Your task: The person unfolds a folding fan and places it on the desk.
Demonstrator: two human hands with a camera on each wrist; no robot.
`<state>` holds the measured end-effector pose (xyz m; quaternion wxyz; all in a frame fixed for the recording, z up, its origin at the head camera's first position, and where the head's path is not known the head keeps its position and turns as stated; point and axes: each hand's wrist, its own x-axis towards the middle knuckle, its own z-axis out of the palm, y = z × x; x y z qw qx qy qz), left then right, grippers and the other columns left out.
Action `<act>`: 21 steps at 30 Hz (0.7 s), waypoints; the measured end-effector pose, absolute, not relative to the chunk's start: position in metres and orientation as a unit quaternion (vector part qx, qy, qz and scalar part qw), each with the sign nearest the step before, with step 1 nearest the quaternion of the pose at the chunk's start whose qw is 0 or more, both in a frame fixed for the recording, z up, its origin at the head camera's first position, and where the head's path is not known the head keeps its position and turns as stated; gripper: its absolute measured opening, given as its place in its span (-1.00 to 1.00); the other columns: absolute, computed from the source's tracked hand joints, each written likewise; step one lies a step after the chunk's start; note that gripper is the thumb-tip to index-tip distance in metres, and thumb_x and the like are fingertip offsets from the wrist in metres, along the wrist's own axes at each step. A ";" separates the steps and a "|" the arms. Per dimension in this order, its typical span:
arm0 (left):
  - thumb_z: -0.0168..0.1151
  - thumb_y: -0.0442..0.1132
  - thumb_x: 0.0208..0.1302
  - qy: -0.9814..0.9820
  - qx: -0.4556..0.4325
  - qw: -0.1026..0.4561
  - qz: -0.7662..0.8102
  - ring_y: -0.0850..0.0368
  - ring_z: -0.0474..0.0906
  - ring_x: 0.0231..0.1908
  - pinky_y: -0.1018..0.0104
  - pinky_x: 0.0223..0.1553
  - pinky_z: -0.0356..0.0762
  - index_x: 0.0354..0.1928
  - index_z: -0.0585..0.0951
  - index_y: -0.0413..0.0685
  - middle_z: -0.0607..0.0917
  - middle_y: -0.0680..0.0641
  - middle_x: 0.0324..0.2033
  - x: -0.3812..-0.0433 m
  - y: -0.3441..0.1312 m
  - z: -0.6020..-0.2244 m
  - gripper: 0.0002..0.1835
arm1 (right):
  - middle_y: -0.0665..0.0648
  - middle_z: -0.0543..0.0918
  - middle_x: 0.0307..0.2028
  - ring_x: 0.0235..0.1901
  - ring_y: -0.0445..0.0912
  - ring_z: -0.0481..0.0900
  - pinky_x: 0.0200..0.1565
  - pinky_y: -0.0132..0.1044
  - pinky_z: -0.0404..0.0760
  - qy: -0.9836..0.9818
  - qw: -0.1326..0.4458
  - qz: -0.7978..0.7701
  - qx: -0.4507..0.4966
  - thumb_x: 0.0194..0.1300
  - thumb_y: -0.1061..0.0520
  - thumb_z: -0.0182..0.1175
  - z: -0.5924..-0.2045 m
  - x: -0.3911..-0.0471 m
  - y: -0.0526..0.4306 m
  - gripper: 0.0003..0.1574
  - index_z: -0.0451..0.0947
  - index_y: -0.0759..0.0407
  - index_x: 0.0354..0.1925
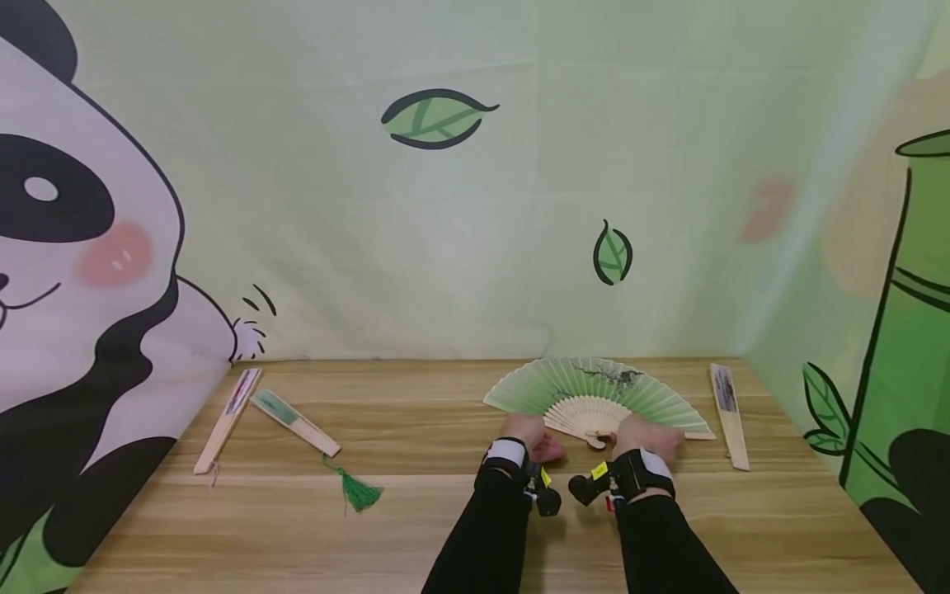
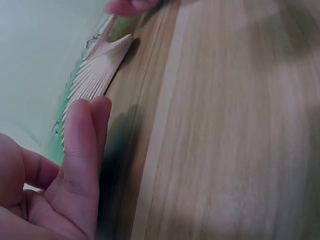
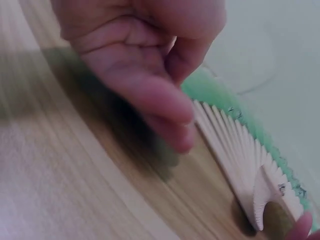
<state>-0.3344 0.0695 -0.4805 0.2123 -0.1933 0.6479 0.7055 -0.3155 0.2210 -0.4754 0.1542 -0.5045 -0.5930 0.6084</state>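
A green folding fan point(image 1: 549, 381) with pale ribs and a dark printed pattern is spread wide at the back of the table. My left hand point(image 1: 525, 432) pinches its left lower edge between thumb and index finger; the other fingers point(image 2: 80, 135) extend past the ribs. On the opposite side, my right hand point(image 1: 647, 437) pinches the right lower edge, its lower fingers point(image 3: 160, 102) stretched out. Between the hands lies the fan's curved pivot end. In both wrist views the exact pinch points are partly hidden behind the fingers.
Two closed fans lie left: one with a pinkish-purple print point(image 1: 230, 419), and a green one point(image 1: 297, 425) with a green tassel point(image 1: 359, 492). Another closed fan point(image 1: 730, 417) lies right. A printed backdrop point(image 1: 312, 206) rises along the wooden table's point(image 1: 416, 511) back edge.
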 end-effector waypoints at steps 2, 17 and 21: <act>-0.15 -0.56 0.31 0.657 -0.179 0.215 0.700 -0.18 0.71 -0.32 0.20 -0.30 0.71 -0.32 0.52 -0.51 0.65 -0.34 -0.45 -0.333 0.072 -0.477 -0.78 | 0.36 0.46 0.14 -0.04 0.15 0.54 -0.11 -0.16 0.61 -0.605 0.162 0.603 -0.495 0.36 0.20 -0.03 -0.472 -0.311 0.225 -0.35 0.12 0.31 0.36; -0.09 -0.35 0.39 0.753 -0.010 0.193 0.629 0.21 0.50 -0.71 0.48 -0.72 0.34 -0.24 0.62 -0.38 0.71 -0.19 -0.55 -0.320 0.130 -0.423 -0.71 | 0.52 0.48 0.00 -0.05 0.41 0.47 -0.16 0.23 0.46 -0.832 0.129 0.421 -0.338 0.42 0.02 -0.19 -0.444 -0.296 0.319 -0.51 0.30 0.38 0.09; -0.03 -0.34 0.36 0.805 0.058 0.166 0.567 0.21 0.49 -0.74 0.44 -0.76 0.29 -0.31 0.63 -0.30 0.71 -0.13 -0.60 -0.320 0.159 -0.421 -0.75 | 0.56 0.49 -0.08 -0.15 0.39 0.50 -0.30 0.16 0.47 -0.880 0.087 0.353 -0.307 0.36 0.06 -0.08 -0.446 -0.294 0.350 -0.48 0.28 0.48 0.07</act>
